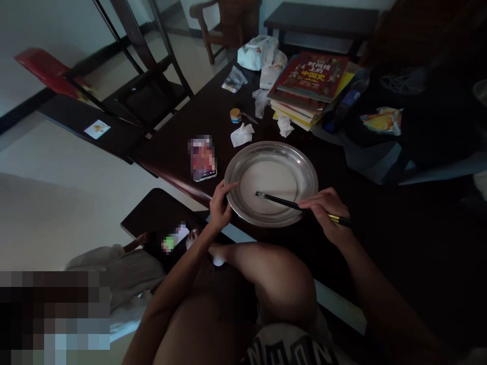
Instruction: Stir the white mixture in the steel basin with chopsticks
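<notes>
A round metal dish (310,177) with a wide shiny rim sits at the near edge of the dark table, tilted slightly in view. Its middle looks pale and whitish; whether that is liquid or the bare bottom I cannot tell. My left hand (221,207) grips the dish's left rim, thumb on top and fingers under it. In my right hand (330,213) are black chopsticks (279,201) with gold bands, lying close together. Their tips reach into the middle of the dish, and my fingers are over its right rim.
Beyond the dish lie crumpled tissues (242,135), a small gold-lidded jar (235,115) and stacked books (308,78). A phone (203,158) is left of it. A bottle (348,104) and snack packet (382,121) are rightward. Another person's sleeve (117,263) shows lower left.
</notes>
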Available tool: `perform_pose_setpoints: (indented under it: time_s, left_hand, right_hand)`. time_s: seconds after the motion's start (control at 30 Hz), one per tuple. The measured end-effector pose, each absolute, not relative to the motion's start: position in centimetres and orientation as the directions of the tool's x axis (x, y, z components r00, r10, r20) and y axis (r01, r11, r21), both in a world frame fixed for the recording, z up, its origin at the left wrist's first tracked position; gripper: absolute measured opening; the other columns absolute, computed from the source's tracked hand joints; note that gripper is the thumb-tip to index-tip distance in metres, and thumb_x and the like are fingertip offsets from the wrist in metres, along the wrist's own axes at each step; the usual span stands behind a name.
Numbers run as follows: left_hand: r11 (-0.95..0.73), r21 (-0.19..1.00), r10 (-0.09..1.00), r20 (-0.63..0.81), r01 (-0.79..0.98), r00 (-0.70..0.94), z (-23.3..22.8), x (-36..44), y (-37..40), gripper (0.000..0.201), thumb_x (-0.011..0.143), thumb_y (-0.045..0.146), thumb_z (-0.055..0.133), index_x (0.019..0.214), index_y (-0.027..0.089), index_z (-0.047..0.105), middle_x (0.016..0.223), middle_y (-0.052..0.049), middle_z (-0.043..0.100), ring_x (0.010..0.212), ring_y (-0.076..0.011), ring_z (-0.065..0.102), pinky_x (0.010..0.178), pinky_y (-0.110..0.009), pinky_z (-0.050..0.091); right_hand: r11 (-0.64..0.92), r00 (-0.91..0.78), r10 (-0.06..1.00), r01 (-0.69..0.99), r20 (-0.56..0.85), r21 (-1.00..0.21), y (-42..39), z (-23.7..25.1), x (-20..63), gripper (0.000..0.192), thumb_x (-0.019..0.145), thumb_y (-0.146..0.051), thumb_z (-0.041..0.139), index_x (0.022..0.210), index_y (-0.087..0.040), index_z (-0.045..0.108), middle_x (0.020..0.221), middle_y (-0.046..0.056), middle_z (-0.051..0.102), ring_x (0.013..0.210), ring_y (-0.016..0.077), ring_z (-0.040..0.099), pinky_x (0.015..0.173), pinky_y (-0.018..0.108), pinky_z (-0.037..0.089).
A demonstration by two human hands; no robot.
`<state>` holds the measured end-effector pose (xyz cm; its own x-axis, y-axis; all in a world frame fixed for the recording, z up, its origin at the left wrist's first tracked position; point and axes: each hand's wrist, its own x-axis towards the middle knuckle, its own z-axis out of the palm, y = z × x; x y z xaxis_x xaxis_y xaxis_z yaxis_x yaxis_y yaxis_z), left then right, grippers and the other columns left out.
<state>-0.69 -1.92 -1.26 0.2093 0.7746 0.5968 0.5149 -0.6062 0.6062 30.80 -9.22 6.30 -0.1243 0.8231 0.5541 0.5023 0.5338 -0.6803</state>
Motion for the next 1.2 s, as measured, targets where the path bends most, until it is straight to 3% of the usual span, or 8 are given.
perform_pose_setpoints:
  time_s: [0.1,0.23,0.37,0.57,0.7,0.87,1.03,1.2]
  left_hand:
    - [-0.585,0.616,0.792,0.574,0.528,0.208,-1.33,-0.71,-1.91,0.039,0.102,0.044,0.046,0.129,0.022,0.063,0.127,-0.013,0.069,0.125,-0.0260,0.065,0.103,-0.044,0.056]
    - [-0.584,0.615,0.792,0.576,0.530,0.205,-1.41,-0.71,-1.94,0.038,0.102,0.044,0.046,0.129,0.022,0.063,0.129,-0.013,0.068,0.124,-0.0257,0.066,0.102,-0.044,0.056]
    - [-0.602,0.607,0.778,0.593,0.520,0.208,-1.38,-0.69,-1.93,0.037,0.103,0.042,0.046,0.129,0.022,0.063,0.129,-0.013,0.068,0.125,-0.0253,0.065,0.102,-0.043,0.056]
    - [-0.587,0.617,0.790,0.577,0.524,0.207,-1.41,-0.69,-1.93,0.039,0.102,0.044,0.047,0.129,0.022,0.063,0.130,-0.013,0.068,0.123,-0.0263,0.066,0.103,-0.044,0.055]
    - [-0.583,0.618,0.794,0.572,0.527,0.207,-1.44,-0.70,-1.96,0.039,0.102,0.044,0.046,0.130,0.022,0.063,0.129,-0.013,0.068,0.126,-0.0265,0.064,0.104,-0.044,0.055]
    - [-0.594,0.623,0.787,0.580,0.509,0.209,-1.47,-0.70,-1.92,0.042,0.103,0.049,0.045,0.130,0.022,0.063,0.129,-0.013,0.068,0.124,-0.0262,0.065,0.102,-0.044,0.055]
    - [-0.582,0.627,0.797,0.567,0.518,0.209,-1.35,-0.67,-1.89,0.043,0.103,0.051,0.044,0.128,0.022,0.063,0.129,-0.014,0.068,0.125,-0.0264,0.064,0.102,-0.044,0.055]
    - [-0.593,0.620,0.787,0.580,0.513,0.209,-1.37,-0.66,-1.90,0.044,0.104,0.051,0.043,0.129,0.022,0.063,0.130,-0.014,0.068,0.124,-0.0259,0.064,0.103,-0.044,0.055]
  right_hand:
    - [0.532,-0.138,0.823,0.524,0.551,-0.665,-9.17,6.29,30.78,0.024,0.101,-0.023,0.055,0.098,-0.031,0.076,0.100,-0.002,0.083,0.087,0.0190,0.075,0.079,0.043,0.049]
    - [0.517,-0.067,0.822,0.503,0.565,-0.693,-9.23,6.27,30.86,0.029,0.102,-0.024,0.050,0.098,-0.033,0.077,0.091,-0.002,0.083,0.083,0.0205,0.073,0.078,0.044,0.049]
    - [0.542,-0.142,0.820,0.506,0.555,-0.671,-9.18,6.24,30.75,0.024,0.101,-0.024,0.054,0.099,-0.032,0.077,0.097,-0.002,0.084,0.085,0.0191,0.075,0.079,0.042,0.049]
    - [0.513,-0.075,0.823,0.521,0.562,-0.682,-9.24,6.28,30.82,0.029,0.103,-0.024,0.049,0.094,-0.031,0.076,0.092,-0.001,0.083,0.080,0.0192,0.074,0.078,0.044,0.049]
    - [0.526,-0.134,0.828,0.523,0.545,-0.671,-9.24,6.47,30.64,0.024,0.101,-0.027,0.054,0.095,-0.031,0.076,0.096,-0.002,0.084,0.084,0.0188,0.075,0.077,0.042,0.049]
    - [0.504,-0.058,0.827,0.516,0.559,-0.693,-9.23,6.38,30.79,0.028,0.103,-0.024,0.050,0.097,-0.031,0.076,0.092,-0.001,0.083,0.081,0.0193,0.074,0.076,0.043,0.049]
    - [0.540,-0.149,0.822,0.508,0.549,-0.671,-9.11,6.30,30.83,0.024,0.101,-0.024,0.054,0.099,-0.032,0.076,0.096,-0.003,0.083,0.085,0.0184,0.075,0.078,0.042,0.049]
    - [0.501,-0.063,0.828,0.528,0.557,-0.686,-9.16,6.20,30.90,0.028,0.102,-0.024,0.050,0.095,-0.031,0.076,0.093,-0.002,0.083,0.084,0.0196,0.074,0.079,0.043,0.050]
